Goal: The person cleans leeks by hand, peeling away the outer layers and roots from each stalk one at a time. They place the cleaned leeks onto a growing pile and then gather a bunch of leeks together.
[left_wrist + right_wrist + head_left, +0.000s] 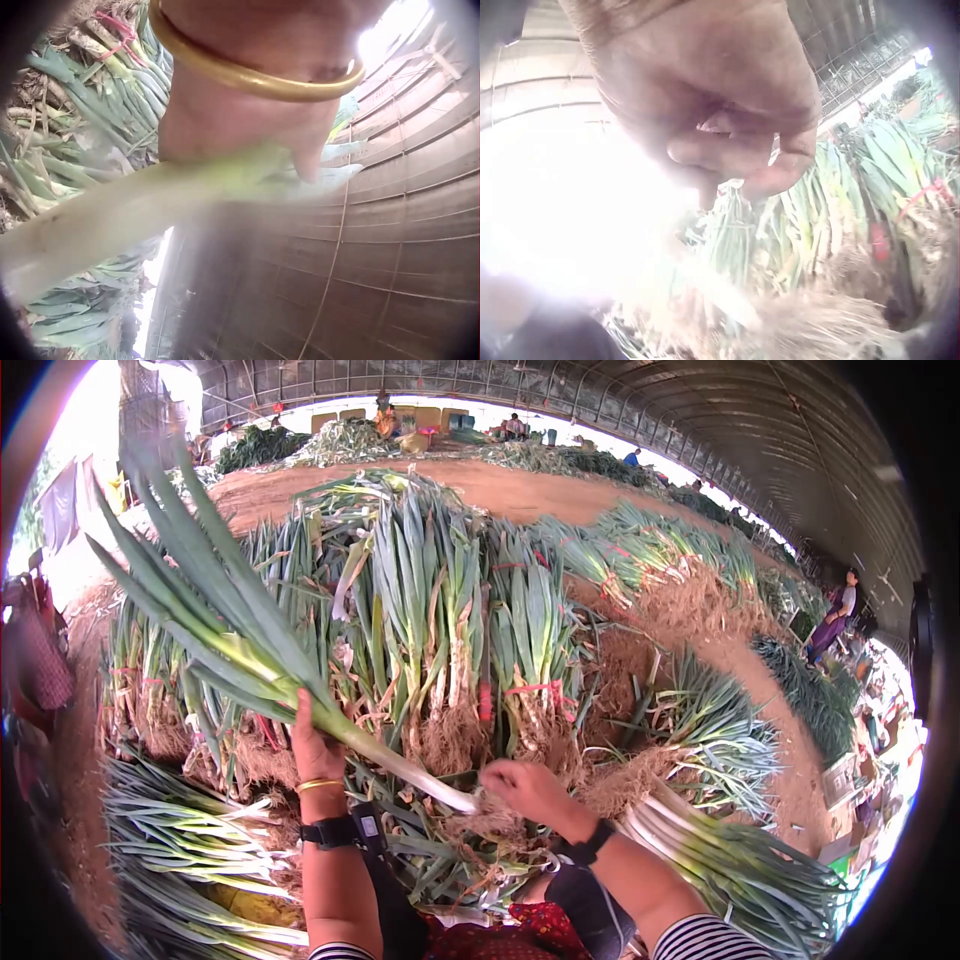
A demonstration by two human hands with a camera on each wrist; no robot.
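A long leek (395,761) slants across the front, its green leaves fanning to the upper left. My left hand (318,750) grips it where the leaves meet the pale stalk; the left wrist view shows the hand (244,124) round the blurred leek (97,217). Beside the root end, my right hand (535,790) has its fingers curled. In the right wrist view this hand (720,82) hangs above the white stalk (731,298) and shaggy roots (825,322), apart from them, with no object plainly visible in its fingers.
Upright leek bundles (425,600) stand just ahead, some with red ties (540,688). Loose leeks lie at the left (190,825) and right (740,860). Brown ground (500,490) stretches behind. A person (838,615) stands at the far right under the arched roof.
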